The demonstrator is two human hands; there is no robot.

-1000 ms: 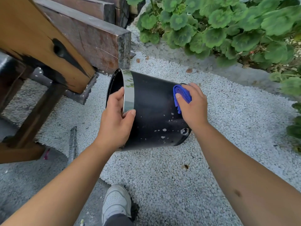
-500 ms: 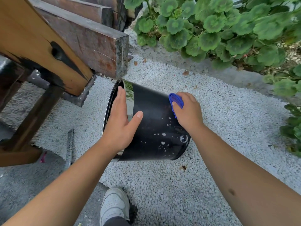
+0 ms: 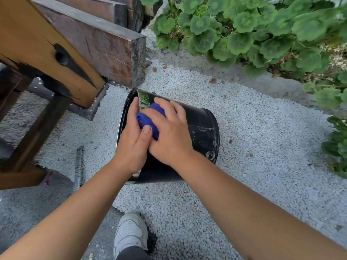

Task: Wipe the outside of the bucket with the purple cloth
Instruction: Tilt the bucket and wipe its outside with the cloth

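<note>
The bucket (image 3: 199,128) is black and glossy, lying tilted on its side on white gravel (image 3: 262,147), mouth turned left toward a wooden beam (image 3: 93,44). A shiny band runs round its rim, and pale specks and smears show on its wall near the base.

The cloth (image 3: 148,119), purple-blue and bunched into folds, sits on the upper wall just beside the rim. The right hand (image 3: 169,132) presses it down, fingers spread flat over the top and thumb along its near edge, so only its left side and a strip between the fingers show. The left hand (image 3: 133,141) grips the rim, fingers hooked over the edge and thumb lying against the cloth and the right hand.

Half a second earlier the cloth was near the bucket's base, well apart from the left hand; it has since travelled along the wall to the rim, and the two hands now touch. The white shoe (image 3: 130,231) below has stayed put.
</note>
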